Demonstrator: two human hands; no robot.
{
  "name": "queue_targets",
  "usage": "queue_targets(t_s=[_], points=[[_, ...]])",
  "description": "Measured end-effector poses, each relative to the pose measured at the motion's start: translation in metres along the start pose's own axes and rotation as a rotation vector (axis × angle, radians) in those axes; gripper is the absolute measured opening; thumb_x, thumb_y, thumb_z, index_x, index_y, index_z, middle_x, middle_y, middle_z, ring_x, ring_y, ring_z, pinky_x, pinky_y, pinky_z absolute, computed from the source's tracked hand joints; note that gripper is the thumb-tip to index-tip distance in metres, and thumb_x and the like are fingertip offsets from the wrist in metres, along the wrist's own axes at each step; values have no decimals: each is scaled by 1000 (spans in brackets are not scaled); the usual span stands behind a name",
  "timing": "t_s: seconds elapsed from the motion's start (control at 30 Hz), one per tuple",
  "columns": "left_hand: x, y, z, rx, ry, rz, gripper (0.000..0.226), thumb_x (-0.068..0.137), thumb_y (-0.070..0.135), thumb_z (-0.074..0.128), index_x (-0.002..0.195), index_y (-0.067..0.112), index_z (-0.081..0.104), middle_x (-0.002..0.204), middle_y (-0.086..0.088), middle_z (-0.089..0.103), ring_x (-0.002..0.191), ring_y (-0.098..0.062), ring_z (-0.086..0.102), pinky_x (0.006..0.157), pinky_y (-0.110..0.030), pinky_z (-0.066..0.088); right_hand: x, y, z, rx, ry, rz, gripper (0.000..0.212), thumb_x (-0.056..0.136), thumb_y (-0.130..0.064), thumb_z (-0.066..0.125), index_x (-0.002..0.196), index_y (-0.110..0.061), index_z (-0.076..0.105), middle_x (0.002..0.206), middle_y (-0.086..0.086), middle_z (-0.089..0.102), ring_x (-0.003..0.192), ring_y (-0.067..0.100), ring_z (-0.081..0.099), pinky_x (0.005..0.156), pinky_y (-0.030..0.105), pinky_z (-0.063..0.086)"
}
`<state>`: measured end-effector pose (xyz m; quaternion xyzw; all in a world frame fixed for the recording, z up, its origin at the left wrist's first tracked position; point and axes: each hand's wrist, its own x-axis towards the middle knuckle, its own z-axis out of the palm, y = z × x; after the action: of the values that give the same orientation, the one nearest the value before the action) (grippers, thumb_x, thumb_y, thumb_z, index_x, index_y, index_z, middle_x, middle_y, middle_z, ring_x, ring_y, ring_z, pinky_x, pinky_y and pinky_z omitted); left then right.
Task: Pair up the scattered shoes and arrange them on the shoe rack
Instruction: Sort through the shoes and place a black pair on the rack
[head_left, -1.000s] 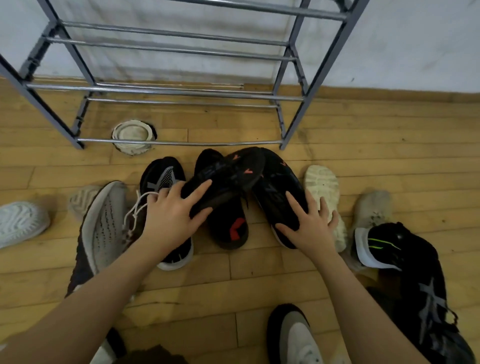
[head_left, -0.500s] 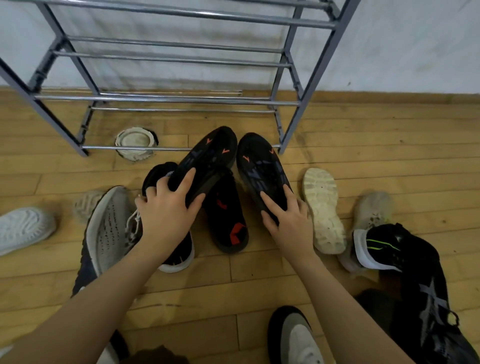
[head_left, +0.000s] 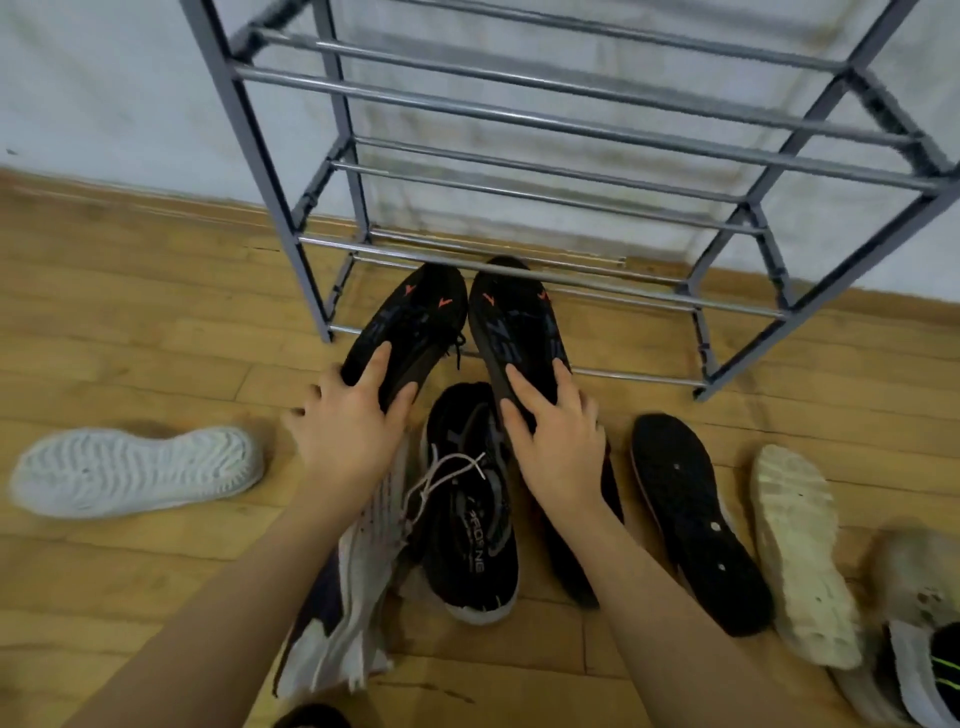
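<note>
Each hand holds one black sneaker sole-up: the left hand grips the left sneaker, the right hand the right sneaker. Both toes reach the shoe rack's lowest rails.

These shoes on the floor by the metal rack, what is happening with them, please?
A person is pairing up shoes. The left hand grips one black shoe with orange marks, and the right hand grips its matching black shoe. Both are held soles up, side by side, toes at the lowest bars of the grey metal shoe rack, which shows no shoes on its shelves. Other shoes lie on the wooden floor, among them a white-soled shoe at the left and a black sneaker with white laces between the arms.
</note>
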<state>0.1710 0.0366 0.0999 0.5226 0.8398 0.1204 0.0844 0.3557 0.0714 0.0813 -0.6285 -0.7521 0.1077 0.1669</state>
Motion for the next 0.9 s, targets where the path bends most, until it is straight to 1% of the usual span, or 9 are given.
queue_targets(t_s=[0.13, 0.3, 0.5, 0.57, 0.63, 0.7, 0.73, 0.8, 0.9], points=[[26, -25, 11, -32, -3, -79, 57, 90, 60, 35, 142, 41, 25, 132, -16, 43, 115, -40, 42, 93, -54, 31, 39, -28, 26, 6, -44, 2, 42, 97, -46, 39, 138, -46, 37, 154, 5, 23, 135, 36, 25, 97, 53, 37], [48, -49, 24, -66, 8, -143, 56, 90, 60, 35, 141, 40, 28, 132, -16, 44, 115, -40, 42, 92, -53, 32, 86, -55, 51, 54, -24, 21, 40, 97, -45, 41, 137, -44, 41, 154, 5, 24, 134, 38, 27, 98, 53, 38], [75, -53, 37, -49, 72, -168, 55, 90, 58, 38, 141, 38, 31, 132, -19, 44, 112, -42, 43, 90, -55, 33, 126, -78, 86, 59, -56, 68, 43, 96, -45, 43, 139, -42, 38, 155, 6, 20, 135, 39, 25, 104, 55, 29], [83, -53, 43, 8, 66, -160, 55, 90, 57, 41, 140, 36, 34, 128, -20, 46, 108, -43, 46, 86, -55, 35, 134, -80, 100, 100, -154, 92, 45, 96, -42, 45, 140, -41, 36, 156, 5, 15, 137, 40, 18, 106, 57, 28], [86, -55, 53, 58, 72, -125, 55, 86, 52, 54, 136, 31, 43, 118, -24, 51, 97, -44, 50, 79, -53, 38, 135, -75, 111, 173, -269, 94, 45, 97, -39, 44, 141, -41, 35, 157, 4, 11, 139, 40, 11, 108, 60, 24], [83, -60, 64, 85, 89, -50, 58, 78, 45, 69, 129, 23, 53, 106, -29, 55, 82, -46, 53, 69, -51, 40, 129, -66, 114, 152, -326, 54, 44, 98, -40, 41, 141, -42, 34, 159, 2, 5, 142, 36, 3, 110, 61, 15], [82, -63, 69, 97, 89, -38, 59, 76, 44, 71, 128, 21, 54, 105, -30, 55, 79, -46, 54, 67, -51, 41, 124, -63, 115, 101, -322, 24, 43, 98, -41, 40, 141, -43, 34, 159, 0, 2, 143, 33, 0, 111, 61, 9], [81, -70, 74, 101, 59, -30, 65, 78, 48, 67, 135, 22, 47, 113, -30, 54, 83, -48, 54, 69, -52, 42, 115, -59, 116, 4, -228, -60, 41, 98, -42, 39, 139, -43, 36, 159, -1, 2, 144, 28, -3, 110, 57, 0], [83, -83, 70, 67, -9, 29, 81, 80, 56, 58, 146, 32, 18, 136, -24, 41, 104, -47, 50, 81, -53, 41, 101, -66, 121, 6, -46, -193, 37, 97, -42, 42, 133, -40, 48, 157, -3, 18, 145, 30, 3, 109, 55, -7]])
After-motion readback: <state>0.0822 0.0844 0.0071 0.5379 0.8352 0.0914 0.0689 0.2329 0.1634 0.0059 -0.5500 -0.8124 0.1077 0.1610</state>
